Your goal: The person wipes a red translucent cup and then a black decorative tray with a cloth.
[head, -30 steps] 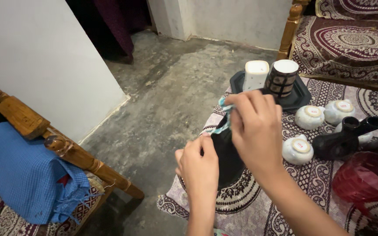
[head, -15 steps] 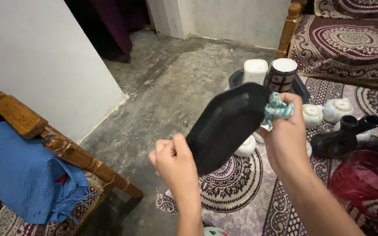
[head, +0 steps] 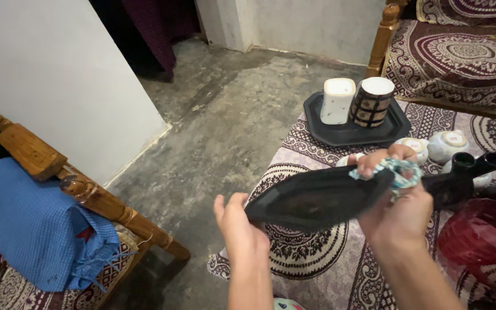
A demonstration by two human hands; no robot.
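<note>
Below, a patterned cloth in maroon and white covers the counter, with grey concrete floor to its left. A wooden frame draped with blue cloth stands at the far left, and a patterned bed lies at the top right.

Both forearms rise from the bottom edge and hold a black tray in the air over the cloth, nearly level, its inner face tipped slightly toward the camera. The left hand has its grip closed on the tray's left end, thumb up along the edge. The right hand is closed around the right end, fingers curled over the rim and pressing a bunched teal-and-white rag against it.

A second black tray sits farther back on the cloth, carrying a white cup and a dark checked cup, both upside down. A red plastic bag lies at the right, just beyond a black two-mouthed vessel. Small white bowls sit upside down behind the right hand.
</note>
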